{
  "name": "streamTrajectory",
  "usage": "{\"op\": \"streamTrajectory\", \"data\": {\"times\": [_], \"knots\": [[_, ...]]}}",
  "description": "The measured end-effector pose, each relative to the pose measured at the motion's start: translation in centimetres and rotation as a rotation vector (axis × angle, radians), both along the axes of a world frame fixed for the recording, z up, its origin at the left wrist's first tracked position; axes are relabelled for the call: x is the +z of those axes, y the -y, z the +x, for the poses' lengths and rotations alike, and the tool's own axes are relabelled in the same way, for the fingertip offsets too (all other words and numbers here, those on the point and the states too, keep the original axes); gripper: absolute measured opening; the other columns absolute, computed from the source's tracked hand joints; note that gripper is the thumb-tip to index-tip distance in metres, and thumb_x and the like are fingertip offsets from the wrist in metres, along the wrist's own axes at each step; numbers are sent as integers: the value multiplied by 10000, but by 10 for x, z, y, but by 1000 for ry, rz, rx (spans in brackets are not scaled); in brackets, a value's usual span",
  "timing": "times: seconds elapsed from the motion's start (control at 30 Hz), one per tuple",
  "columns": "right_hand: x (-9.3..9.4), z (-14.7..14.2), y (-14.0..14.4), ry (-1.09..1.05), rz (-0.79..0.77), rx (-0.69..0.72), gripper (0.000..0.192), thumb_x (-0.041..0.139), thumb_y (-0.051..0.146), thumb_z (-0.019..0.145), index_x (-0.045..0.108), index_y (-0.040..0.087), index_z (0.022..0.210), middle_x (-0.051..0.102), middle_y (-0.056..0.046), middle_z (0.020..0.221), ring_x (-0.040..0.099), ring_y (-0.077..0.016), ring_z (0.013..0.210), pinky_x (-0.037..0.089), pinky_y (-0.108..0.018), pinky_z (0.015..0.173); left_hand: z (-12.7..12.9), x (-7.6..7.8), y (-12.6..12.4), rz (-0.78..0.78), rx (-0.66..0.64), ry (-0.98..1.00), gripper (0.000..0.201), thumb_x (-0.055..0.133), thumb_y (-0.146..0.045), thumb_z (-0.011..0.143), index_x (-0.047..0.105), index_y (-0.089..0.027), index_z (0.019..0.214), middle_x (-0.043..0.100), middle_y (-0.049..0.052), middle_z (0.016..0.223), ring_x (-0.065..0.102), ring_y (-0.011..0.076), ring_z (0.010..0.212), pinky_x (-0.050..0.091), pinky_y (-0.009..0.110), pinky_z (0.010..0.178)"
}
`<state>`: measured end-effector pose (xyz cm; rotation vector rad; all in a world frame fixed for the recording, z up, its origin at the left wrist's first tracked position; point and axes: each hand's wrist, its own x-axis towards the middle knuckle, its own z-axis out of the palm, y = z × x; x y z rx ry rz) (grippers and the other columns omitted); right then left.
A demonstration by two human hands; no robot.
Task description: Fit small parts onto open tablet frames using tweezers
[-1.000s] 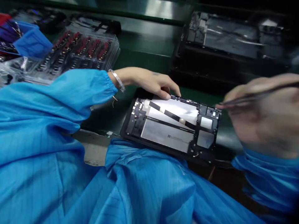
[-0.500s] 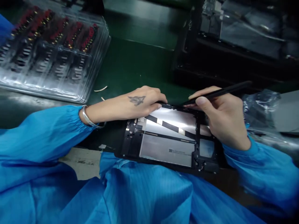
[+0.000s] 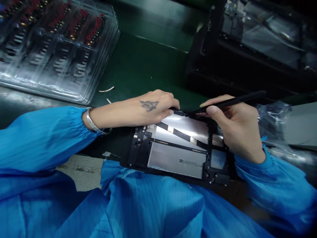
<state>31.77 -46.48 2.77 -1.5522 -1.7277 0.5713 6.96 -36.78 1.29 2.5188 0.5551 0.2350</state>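
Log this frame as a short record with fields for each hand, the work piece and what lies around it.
left hand: fingertips resting on the far edge of the opened tablet
right hand: holding a black tool like a pen, tip at the tablet's far edge beside the left fingertips
tablet: back off, silver panels and a black diagonal strip showing, lying on the green mat at the near edge
left of the tablet: stack of clear trays holding red and black parts
right of the tablet: crumpled clear bag
behind: dark trays, contents unclear
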Motion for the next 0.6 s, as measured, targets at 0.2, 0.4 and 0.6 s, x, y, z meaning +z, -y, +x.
{"op": "streamTrajectory", "data": {"times": [0.2,0.4,0.6], "knots": [[0,-1,1,-16,16,3,113,705,389,990,763,293,985,767,5,960,750,-207,851,590,-343,732,0,2,1,-28,-3,-4,323,451,-260,1066,681,-196,1284,694,63,1229,648,211,1126,470,314,958],[-2,0,-1,-37,41,24,140,699,369,989,764,247,964,762,-1,931,742,-173,816,557,-288,686,-1,0,0,-10,-9,7,324,450,-254,1080,671,-176,1304,690,69,1236,649,209,1154,458,312,984],[0,-2,-1,11,25,31,163,690,362,990,765,218,972,766,-27,951,731,-176,831,537,-281,653,-3,0,1,-25,-8,9,321,455,-273,1089,652,-188,1327,682,64,1262,644,201,1158,458,310,990]]}}
